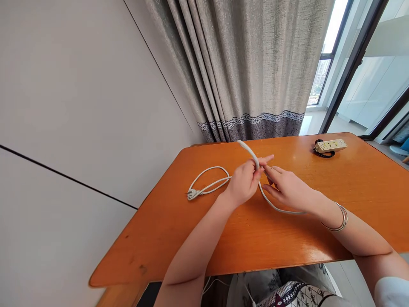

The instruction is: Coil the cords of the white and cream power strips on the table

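Note:
My left hand [244,181] is closed around a white power cord [247,148], held just above the table. A thick, curved length of the cord sticks up past the thumb, and its index finger points out to the right. The cord's plug [192,194] lies on the table to the left, beside a loose loop. My right hand [286,185] is close against the left fingers, its thumb apart from its other fingers and its fingertips near the cord. Another stretch of cord hangs below the hands and curves right, passing under my right wrist.
The orange-brown wooden table [179,238] reaches toward a grey curtain [271,64]. A cream power strip [330,146] with a black cord sits at the far right. A white panelled wall [79,106] borders the left side. Thin white cables [215,281] hang below the front edge.

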`<state>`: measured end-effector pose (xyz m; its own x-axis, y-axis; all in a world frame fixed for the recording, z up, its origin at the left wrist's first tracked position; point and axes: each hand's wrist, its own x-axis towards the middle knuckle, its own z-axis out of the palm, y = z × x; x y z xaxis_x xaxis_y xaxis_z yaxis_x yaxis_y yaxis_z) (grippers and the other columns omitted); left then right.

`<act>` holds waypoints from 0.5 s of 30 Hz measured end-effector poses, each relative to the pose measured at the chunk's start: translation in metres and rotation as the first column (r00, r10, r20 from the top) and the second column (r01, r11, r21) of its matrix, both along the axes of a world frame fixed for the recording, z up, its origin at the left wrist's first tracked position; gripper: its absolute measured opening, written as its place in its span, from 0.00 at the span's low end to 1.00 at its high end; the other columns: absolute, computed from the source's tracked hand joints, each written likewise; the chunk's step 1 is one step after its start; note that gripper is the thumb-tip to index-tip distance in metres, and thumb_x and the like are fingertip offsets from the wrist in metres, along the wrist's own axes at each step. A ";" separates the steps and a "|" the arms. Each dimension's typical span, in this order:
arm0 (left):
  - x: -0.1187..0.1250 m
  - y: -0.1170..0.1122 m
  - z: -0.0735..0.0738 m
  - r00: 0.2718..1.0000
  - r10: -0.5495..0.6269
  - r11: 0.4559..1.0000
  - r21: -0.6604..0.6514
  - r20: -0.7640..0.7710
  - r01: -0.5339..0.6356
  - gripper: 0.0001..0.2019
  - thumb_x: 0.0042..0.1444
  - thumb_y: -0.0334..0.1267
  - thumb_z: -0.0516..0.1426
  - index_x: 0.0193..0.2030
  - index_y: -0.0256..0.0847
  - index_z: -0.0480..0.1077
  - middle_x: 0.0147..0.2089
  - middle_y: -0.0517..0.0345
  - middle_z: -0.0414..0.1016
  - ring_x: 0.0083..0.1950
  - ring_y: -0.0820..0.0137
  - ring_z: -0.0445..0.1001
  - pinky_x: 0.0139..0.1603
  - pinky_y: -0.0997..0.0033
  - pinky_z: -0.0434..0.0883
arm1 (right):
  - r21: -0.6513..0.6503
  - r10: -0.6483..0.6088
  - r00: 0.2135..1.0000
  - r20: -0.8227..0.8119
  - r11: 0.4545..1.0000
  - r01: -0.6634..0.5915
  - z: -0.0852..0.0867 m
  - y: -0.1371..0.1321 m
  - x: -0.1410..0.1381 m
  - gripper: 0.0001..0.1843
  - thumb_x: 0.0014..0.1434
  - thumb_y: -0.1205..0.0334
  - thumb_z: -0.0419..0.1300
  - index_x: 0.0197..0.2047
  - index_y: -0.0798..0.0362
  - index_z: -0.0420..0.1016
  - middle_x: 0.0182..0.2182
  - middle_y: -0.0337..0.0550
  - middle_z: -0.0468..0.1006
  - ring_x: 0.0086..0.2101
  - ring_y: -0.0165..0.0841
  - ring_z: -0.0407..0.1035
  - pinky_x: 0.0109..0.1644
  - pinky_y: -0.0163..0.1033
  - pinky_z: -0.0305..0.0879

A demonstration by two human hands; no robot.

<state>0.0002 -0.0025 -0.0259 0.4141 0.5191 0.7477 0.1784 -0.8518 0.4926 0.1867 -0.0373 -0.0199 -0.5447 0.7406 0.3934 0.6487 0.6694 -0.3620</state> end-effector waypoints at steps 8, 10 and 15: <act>0.007 -0.008 0.002 0.933 0.303 0.950 0.136 -0.193 -0.280 0.10 0.66 0.41 0.50 0.39 0.42 0.70 0.41 0.45 0.81 0.43 0.59 0.79 0.48 0.61 0.72 | -0.428 0.176 0.938 -0.299 0.853 -0.297 0.006 -0.009 -0.006 0.10 0.62 0.60 0.61 0.39 0.52 0.62 0.33 0.40 0.75 0.28 0.29 0.65 0.33 0.37 0.64; 0.007 -0.006 0.003 0.919 0.347 0.937 0.106 -0.185 -0.332 0.09 0.64 0.42 0.52 0.36 0.42 0.70 0.37 0.46 0.80 0.39 0.60 0.78 0.43 0.63 0.70 | -0.505 0.191 0.927 -0.322 0.794 -0.338 0.006 -0.009 -0.006 0.11 0.62 0.60 0.61 0.44 0.52 0.63 0.34 0.39 0.76 0.29 0.29 0.67 0.33 0.36 0.65; -0.007 0.003 0.010 0.896 0.436 0.895 -0.071 -0.080 -0.441 0.06 0.60 0.41 0.58 0.38 0.42 0.69 0.29 0.55 0.74 0.29 0.65 0.71 0.35 0.70 0.63 | -0.439 0.174 0.980 -0.096 0.876 -0.198 0.009 -0.007 0.004 0.22 0.64 0.65 0.59 0.60 0.55 0.61 0.31 0.38 0.77 0.28 0.30 0.68 0.33 0.36 0.63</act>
